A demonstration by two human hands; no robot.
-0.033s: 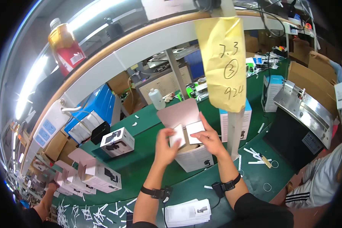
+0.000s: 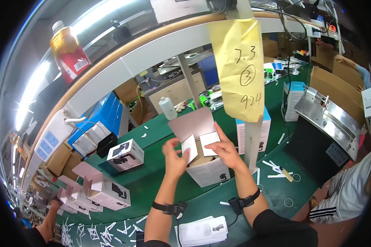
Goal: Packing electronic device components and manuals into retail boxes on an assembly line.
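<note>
An upright white carton [image 2: 208, 175] stands in front of me on the green bench, its large lid flap [image 2: 191, 122] tilted up and back. Two white side flaps stick up from its opening, and brown cardboard shows between them. By the left flap [image 2: 189, 149] is my left hand [image 2: 176, 159], fingers apart and slightly blurred, thumb against the flap's edge. My right hand [image 2: 227, 152] has its thumb on the inner face of the right flap [image 2: 209, 140] and its fingers behind it. The carton's deeper contents are hidden.
Printed leaflets [image 2: 202, 231] lie stacked near me. Several open cartons [image 2: 107, 191] line the left, beside paper strips [image 2: 97, 234] and another person's arm [image 2: 49, 220]. A closed carton [image 2: 125, 155], a white bottle [image 2: 167, 108], a post [image 2: 252, 144] and a metal-topped machine [image 2: 325, 123] surround the workspace.
My left hand has shifted slightly left, and the left flap leans further outward, so more brown cardboard shows inside. My right hand stays at the right flap.
</note>
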